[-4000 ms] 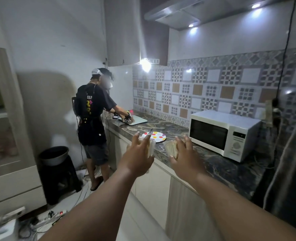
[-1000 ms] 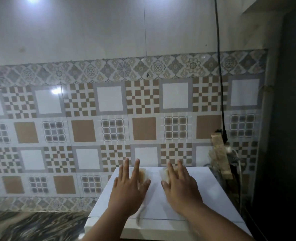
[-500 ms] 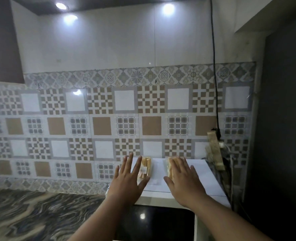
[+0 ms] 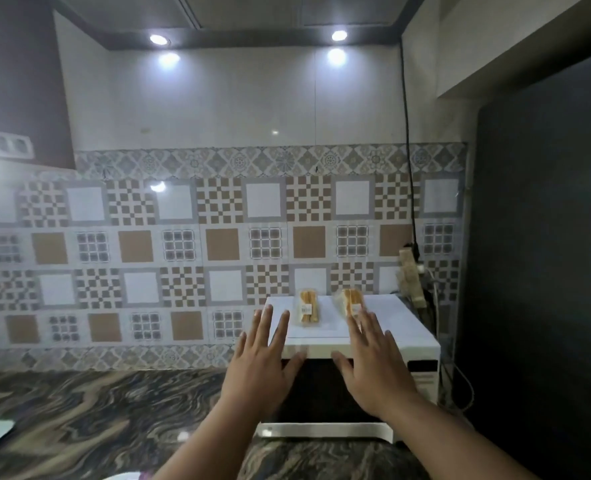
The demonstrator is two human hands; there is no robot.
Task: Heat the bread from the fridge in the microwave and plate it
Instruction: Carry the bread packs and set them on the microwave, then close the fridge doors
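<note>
Just beyond my fingertips, on the flat white top of the microwave (image 4: 396,322), two wrapped packs of bread stand on edge: the left pack (image 4: 308,311) ahead of my left hand (image 4: 261,367), the right pack (image 4: 351,303) partly hidden behind the fingers (image 4: 356,329) of my right hand (image 4: 373,370). Both hands hover in front of the oven with each grip spread flat, fingers straight, holding nothing.

Risks, as I judge them: the packs sit narrow side down, so a jolt from pulling the dark door (image 4: 322,393) open could tip them over or send one off the back, toward the cable (image 4: 408,168) and the power strip (image 4: 410,278) on the wall to the right of my right hand. Heating the bread inside its clear wrapper could melt the film or trap steam; it should probably come off first. The door swings out over the marbled surface (image 4: 79,420) to the left of and below my grip, so whatever the pale shape (image 4: 121,477) at the lower edge of the view is, possibly a plate rim, it needs to stay clear of that swing.

Count: two bread packs, two hands, one microwave, one power strip, two ceiling spotlights (image 4: 158,39) above.
</note>
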